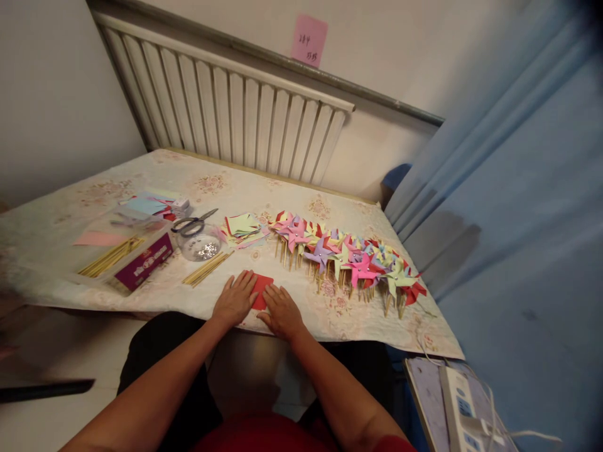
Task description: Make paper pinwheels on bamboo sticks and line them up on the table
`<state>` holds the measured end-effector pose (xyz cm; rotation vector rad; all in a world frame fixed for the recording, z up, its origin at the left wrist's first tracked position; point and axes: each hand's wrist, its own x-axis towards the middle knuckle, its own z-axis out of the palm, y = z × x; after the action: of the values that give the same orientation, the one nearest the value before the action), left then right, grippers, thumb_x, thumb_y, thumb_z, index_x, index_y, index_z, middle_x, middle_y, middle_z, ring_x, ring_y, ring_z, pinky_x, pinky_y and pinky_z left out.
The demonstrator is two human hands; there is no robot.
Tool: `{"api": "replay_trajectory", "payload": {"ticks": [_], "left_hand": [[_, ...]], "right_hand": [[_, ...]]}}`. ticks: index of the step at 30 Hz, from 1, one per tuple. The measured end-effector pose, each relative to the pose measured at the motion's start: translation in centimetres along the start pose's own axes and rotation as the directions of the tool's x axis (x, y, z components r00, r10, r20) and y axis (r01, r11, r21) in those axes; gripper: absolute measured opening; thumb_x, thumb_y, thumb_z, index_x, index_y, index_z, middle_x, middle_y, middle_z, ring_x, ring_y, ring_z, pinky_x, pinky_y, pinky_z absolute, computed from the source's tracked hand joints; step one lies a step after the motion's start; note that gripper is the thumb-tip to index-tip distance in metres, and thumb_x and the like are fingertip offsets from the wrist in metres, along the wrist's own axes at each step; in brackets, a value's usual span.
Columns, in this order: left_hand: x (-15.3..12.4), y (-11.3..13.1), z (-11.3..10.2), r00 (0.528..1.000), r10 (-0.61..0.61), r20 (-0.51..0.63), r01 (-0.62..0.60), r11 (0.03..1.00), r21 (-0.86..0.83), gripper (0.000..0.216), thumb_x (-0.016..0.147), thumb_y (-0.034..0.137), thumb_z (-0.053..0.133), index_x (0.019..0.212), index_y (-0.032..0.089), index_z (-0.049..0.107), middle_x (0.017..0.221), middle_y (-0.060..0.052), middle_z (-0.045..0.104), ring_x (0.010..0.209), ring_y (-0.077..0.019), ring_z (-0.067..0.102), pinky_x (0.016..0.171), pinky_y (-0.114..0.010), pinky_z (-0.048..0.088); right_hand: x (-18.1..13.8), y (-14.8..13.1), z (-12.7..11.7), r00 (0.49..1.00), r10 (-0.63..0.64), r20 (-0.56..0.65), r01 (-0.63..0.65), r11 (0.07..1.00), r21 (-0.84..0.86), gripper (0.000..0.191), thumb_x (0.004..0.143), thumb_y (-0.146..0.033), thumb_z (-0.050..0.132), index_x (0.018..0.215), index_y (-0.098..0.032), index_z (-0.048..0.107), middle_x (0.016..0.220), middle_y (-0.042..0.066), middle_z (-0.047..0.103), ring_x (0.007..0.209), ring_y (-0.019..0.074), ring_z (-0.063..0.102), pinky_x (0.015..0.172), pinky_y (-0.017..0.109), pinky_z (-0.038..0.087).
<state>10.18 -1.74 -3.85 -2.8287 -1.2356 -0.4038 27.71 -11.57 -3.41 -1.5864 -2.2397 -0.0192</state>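
A piece of red paper (260,290) lies on the flowered tablecloth near the front edge, between my hands. My left hand (235,297) rests flat on its left side, fingers stretched out. On the right side of the sheet lies my right hand (281,309), also flat with its fingers extended. Just beyond my left hand is a bundle of thin wooden sticks (205,270). Past the red paper sits a stack of coloured paper squares (244,225). Many finished paper pinwheels (362,269) on sticks lie in rows to the right.
Scissors (194,222) lie behind a clear round dish (201,246) of small shiny pieces. A plastic box (149,257) with a purple label and more coloured paper (147,204) are at left. A power strip (459,408) lies at lower right, beside a blue curtain (518,251).
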Motion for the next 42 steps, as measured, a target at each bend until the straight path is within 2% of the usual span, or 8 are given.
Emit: {"api": "replay_trajectory", "payload": {"ticks": [16,42], "left_hand": [[-0.04,-0.08,0.17,1.000,0.002,-0.021,-0.003,1.000,-0.019,0.053,0.096,0.036,0.038,0.145,0.017,0.046,0.154,-0.012,0.041,0.145,-0.0275,0.032,0.117,-0.050,0.024],[-0.03,-0.13,0.20,1.000,-0.003,-0.014,0.003,0.999,-0.035,0.053,0.096,0.036,0.038,0.145,0.017,0.045,0.155,-0.011,0.040,0.145,-0.0274,0.031,0.117,-0.050,0.022]], "right_hand": [[0.00,0.33,0.73,1.000,0.000,-0.020,0.000,1.000,-0.010,0.064,0.093,-0.053,0.054,0.142,-0.012,0.046,0.147,0.017,0.049,0.141,0.0282,0.037,0.118,0.050,0.027],[-0.10,0.23,0.51,1.000,0.006,-0.016,-0.006,1.000,0.010,0.063,0.093,-0.051,0.055,0.141,-0.012,0.046,0.147,0.017,0.048,0.142,0.0280,0.037,0.118,0.050,0.027]]}}
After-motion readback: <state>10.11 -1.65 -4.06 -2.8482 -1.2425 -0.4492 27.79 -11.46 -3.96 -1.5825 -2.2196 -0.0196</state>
